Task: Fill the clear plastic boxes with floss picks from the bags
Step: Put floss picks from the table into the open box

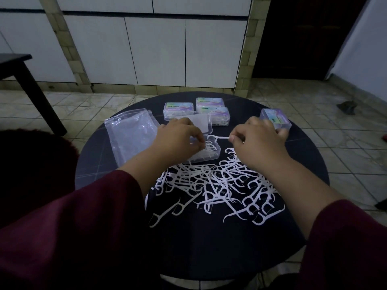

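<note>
Right, my right hand [258, 141] pinches one white floss pick [217, 138] by its handle end, between thumb and forefinger. Its long axis runs roughly left-right across the view, bow head pointing left, hovering just over the open clear plastic box [206, 152]. That box sits mid-table with its hinged lid [199, 125] tilted up behind it; a row of picks already lies inside.

My left hand [180, 141] is curled at the left side of the box, fingertips down in it. I can't tell whether it grips the box wall or the picks inside.

A loose heap of floss picks [215, 187] is spread on the near half of the table, pointing every way, thin curved handles and C-shaped heads.

At the far edge: three closed filled boxes [199, 108] with pastel labels, two of them apparently stacked, and one more labelled box [275, 118] just beyond my right hand. Empty clear bags [130, 132] lie flat on the left, glossy and creased.

Surface is a round black table [209, 243], matte. Room is dim: pale square floor tiles [343, 155], white panelled cabinets [155, 51] behind, a dark table leg [37, 93] at far left. Maroon sleeves [69, 231] on both arms.
</note>
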